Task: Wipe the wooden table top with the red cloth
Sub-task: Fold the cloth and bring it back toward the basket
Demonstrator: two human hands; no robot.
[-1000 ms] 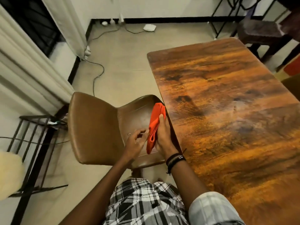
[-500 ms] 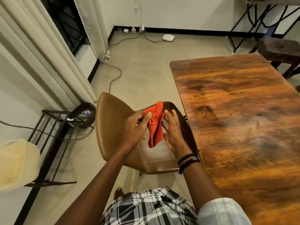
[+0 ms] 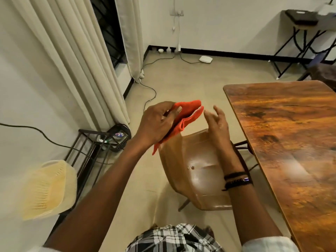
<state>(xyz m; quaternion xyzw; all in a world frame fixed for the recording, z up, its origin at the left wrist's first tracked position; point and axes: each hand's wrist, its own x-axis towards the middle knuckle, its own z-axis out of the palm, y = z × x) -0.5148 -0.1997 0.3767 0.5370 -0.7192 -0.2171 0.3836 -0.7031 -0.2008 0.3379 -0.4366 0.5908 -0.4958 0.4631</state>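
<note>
Gripping a folded red cloth in the left hand, fingers curled round it, up in the air above a glossy brown moulded chair. Holding nothing in the right hand, fingers loosely spread just beside the cloth's free end. Further right, apart from cloth and hands, the dark-grained rectangular wooden table top.

gap: open air between my right hand and the table left edge | below: brown chair under my right hand, seat just beside that edge, blocks going low | left: curtain, black rack well apart | floor: cable lying loose beyond the chair, toward the wall
</note>
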